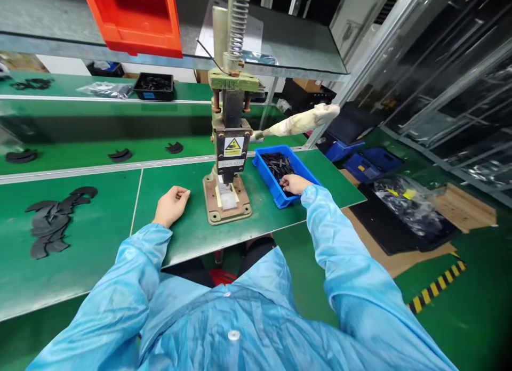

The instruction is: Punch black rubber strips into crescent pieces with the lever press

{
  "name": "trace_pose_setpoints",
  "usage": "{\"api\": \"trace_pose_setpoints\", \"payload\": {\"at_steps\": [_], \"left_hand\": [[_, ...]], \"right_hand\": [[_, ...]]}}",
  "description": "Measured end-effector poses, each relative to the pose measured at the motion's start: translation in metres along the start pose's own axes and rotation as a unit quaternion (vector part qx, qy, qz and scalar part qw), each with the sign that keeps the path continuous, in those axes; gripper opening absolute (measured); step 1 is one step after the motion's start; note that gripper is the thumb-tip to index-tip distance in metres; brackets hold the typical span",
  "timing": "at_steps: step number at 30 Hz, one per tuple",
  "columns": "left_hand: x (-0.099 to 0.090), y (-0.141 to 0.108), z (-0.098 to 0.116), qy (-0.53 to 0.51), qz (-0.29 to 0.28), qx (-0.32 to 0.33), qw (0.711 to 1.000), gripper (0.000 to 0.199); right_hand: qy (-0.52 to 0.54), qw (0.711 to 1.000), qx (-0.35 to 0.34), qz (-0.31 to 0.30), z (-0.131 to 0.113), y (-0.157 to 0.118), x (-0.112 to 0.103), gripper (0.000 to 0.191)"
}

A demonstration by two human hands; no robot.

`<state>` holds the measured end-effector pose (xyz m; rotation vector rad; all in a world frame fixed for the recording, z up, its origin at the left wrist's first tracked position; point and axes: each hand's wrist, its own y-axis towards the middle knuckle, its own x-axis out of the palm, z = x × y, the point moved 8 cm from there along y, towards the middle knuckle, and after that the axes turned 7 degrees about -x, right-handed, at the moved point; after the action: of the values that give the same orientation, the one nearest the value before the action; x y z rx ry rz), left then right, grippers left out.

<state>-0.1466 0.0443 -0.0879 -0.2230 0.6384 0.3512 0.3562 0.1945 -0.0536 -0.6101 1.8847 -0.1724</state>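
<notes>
My right hand (294, 184) reaches into a blue bin (302, 170) of thin black parts (276, 164), its fingers pinched at the near end of the pile; what they grip is too small to name. Left of the press, my left hand (172, 204) rests on the green table (188, 238) with its fingers curled together; anything inside is hidden. Between my hands stands a hand press (232, 147) with a warning label, its long wrapped handle (302, 120) pointing right. A pale fixture (228, 199) sits on its base, below the ram.
Curved black pieces (50, 219) lie heaped at the left. More sit on the strip behind the table (120, 155). A red bin (138, 22) overhangs the upper shelf, and a black tray (154, 87) stands farther back. Cardboard (464, 206) lies at the right.
</notes>
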Motion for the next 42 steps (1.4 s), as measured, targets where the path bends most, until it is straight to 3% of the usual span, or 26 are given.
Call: {"api": "trace_pose_setpoints", "payload": {"at_steps": [4, 7, 9, 12, 15, 17, 19, 23, 25, 29, 37, 40, 42], "left_hand": [[0.0, 0.0, -0.002, -0.016, 0.001, -0.002, 1.0, 0.036], [0.0, 0.0, -0.004, -0.025, -0.003, -0.005, 1.0, 0.036], [-0.001, 0.001, -0.004, -0.039, -0.004, -0.01, 0.999, 0.034], [-0.005, -0.001, -0.002, -0.1, 0.015, -0.025, 0.995, 0.03], [-0.01, -0.023, 0.014, -0.163, 0.058, -0.016, 0.985, 0.029], [-0.008, -0.052, 0.039, -0.183, 0.062, 0.022, 0.981, 0.031], [-0.001, -0.089, 0.075, -0.194, 0.029, 0.082, 0.977, 0.032], [0.021, -0.158, 0.142, -0.206, -0.084, 0.204, 0.953, 0.029], [0.028, -0.176, 0.157, -0.203, -0.113, 0.231, 0.945, 0.026], [0.024, -0.184, 0.157, -0.202, -0.095, 0.233, 0.946, 0.019], [0.015, -0.188, 0.149, -0.195, -0.073, 0.237, 0.949, 0.015], [0.014, -0.189, 0.149, -0.18, -0.071, 0.25, 0.949, 0.014], [0.012, -0.188, 0.151, -0.161, -0.07, 0.271, 0.946, 0.013]], "right_hand": [[0.091, 0.992, -0.028, 0.085, -0.002, -0.014, -0.021, 0.027], [0.177, 0.969, -0.049, 0.167, -0.004, -0.034, -0.039, 0.023], [0.243, 0.941, -0.07, 0.226, -0.01, -0.05, -0.047, 0.026], [0.355, 0.876, -0.116, 0.305, -0.03, -0.078, -0.044, 0.036], [0.452, 0.808, -0.158, 0.342, -0.063, -0.107, -0.016, 0.046], [0.502, 0.778, -0.179, 0.334, -0.091, -0.124, 0.012, 0.048], [0.575, 0.736, -0.198, 0.297, -0.123, -0.135, 0.042, 0.045], [0.742, 0.614, -0.198, 0.184, -0.18, -0.145, 0.091, 0.039], [0.77, 0.59, -0.187, 0.154, -0.198, -0.145, 0.105, 0.039], [0.786, 0.578, -0.182, 0.12, -0.214, -0.143, 0.121, 0.039], [0.785, 0.589, -0.162, 0.106, -0.213, -0.14, 0.137, 0.043], [0.776, 0.598, -0.167, 0.108, -0.214, -0.141, 0.139, 0.042], [0.751, 0.623, -0.18, 0.123, -0.215, -0.142, 0.139, 0.039]]}}
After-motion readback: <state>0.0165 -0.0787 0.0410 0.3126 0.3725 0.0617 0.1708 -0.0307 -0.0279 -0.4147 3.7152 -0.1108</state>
